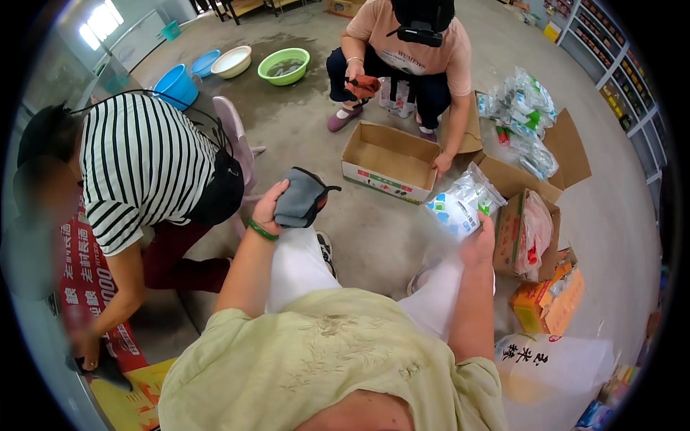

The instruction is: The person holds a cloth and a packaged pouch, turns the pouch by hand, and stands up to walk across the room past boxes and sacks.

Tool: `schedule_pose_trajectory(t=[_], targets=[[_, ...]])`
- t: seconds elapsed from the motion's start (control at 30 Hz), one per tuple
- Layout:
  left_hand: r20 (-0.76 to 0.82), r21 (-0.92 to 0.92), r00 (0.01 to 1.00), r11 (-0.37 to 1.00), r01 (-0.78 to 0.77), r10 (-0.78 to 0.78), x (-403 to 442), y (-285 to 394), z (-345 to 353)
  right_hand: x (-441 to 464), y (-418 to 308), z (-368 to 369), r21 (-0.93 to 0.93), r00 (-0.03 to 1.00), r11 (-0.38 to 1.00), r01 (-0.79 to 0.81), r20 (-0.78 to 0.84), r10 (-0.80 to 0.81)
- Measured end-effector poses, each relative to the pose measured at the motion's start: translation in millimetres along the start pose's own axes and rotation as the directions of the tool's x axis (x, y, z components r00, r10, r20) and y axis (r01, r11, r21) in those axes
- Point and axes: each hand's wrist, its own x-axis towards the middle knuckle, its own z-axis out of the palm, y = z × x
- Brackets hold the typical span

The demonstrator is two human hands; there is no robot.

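Observation:
My left hand [269,209], with a green band at the wrist, is closed around a folded grey cloth item [298,200] with dark edging and a small loop. On the other side, my right hand [477,244] grips the lower edge of a clear plastic packet [463,203] with blue, green and white print. Just beyond the packet stands an open, shallow cardboard box [392,159], apparently with nothing in it. A person opposite holds its right end with one hand and an orange-red cloth [363,87] in the other.
A person in a striped shirt [136,161] bends at the left beside a pink chair [233,133]. Basins, including a green one [284,66], stand at the back left. Right: a carton of plastic packets [575,147], smaller boxes [550,302], a white sack [553,366] and shelves [611,65].

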Motion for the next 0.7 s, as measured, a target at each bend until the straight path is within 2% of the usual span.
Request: schedule_pose_trajectory(t=[0.17,0.37,0.53,0.7], targets=[[-0.067,-0.01,0.998,1.0,0.002,-0.003,-2.3,-1.1,4.4,-6.4,-1.0,7.6,-0.031,0.997,0.999,0.04,-0.065,-0.042],[-0.053,-0.013,0.998,1.0,0.021,-0.022,-3.3,-2.7,0.0,-5.5,1.6,5.0,-0.035,0.995,0.997,0.074,-0.058,-0.076],[-0.014,0.029,1.0,1.0,0.007,-0.006,-3.9,-2.8,2.4,-4.9,0.9,3.6,-0.03,0.996,0.998,0.063,-0.054,-0.064],[0.011,-0.006,1.0,1.0,0.017,-0.017,-6.7,-2.7,2.3,-1.6,2.2,-3.8,-0.018,0.998,0.999,0.039,-0.04,-0.039]])
